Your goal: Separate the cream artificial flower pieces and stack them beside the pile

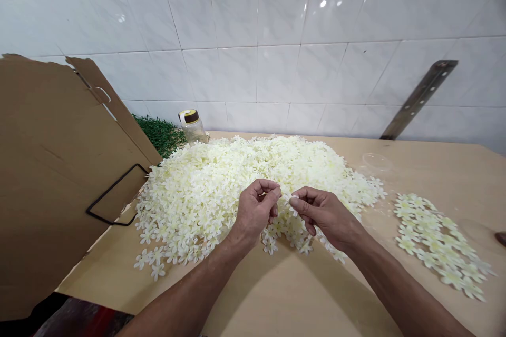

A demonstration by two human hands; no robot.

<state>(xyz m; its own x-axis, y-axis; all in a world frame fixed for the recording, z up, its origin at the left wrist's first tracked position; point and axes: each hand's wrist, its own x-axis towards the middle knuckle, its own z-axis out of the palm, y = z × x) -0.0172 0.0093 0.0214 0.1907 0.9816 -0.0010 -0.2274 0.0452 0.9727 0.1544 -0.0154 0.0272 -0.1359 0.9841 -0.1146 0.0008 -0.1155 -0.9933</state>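
- Where the upper half of the frame lies, a glossy white tiled wall (276, 63) runs across, with a slanted grey metal strip (419, 100) fixed to it at the upper right.
- At the left edge, a big brown cardboard box flap (51, 184) leans over the desk's end.
- Across the lower half spreads the pale wooden desk (284, 295).
- At the centre of the desk lies a broad heap of cream-white fabric flowers (221, 179).
- At the right, well apart from the heap, lies a flat patch of the same flowers (435, 242).
- Just below centre, the left hand (256, 208) and the right hand (324, 213) hover over the heap's near edge, fingers curled and fingertips almost meeting.
- Behind the heap stands a clear plastic jar with a brown lid (192, 125), beside a green artificial grass mat (160, 134).
- Between both hands' fingertips, pinched from each side, is a small cream-white fabric flower (288, 199).
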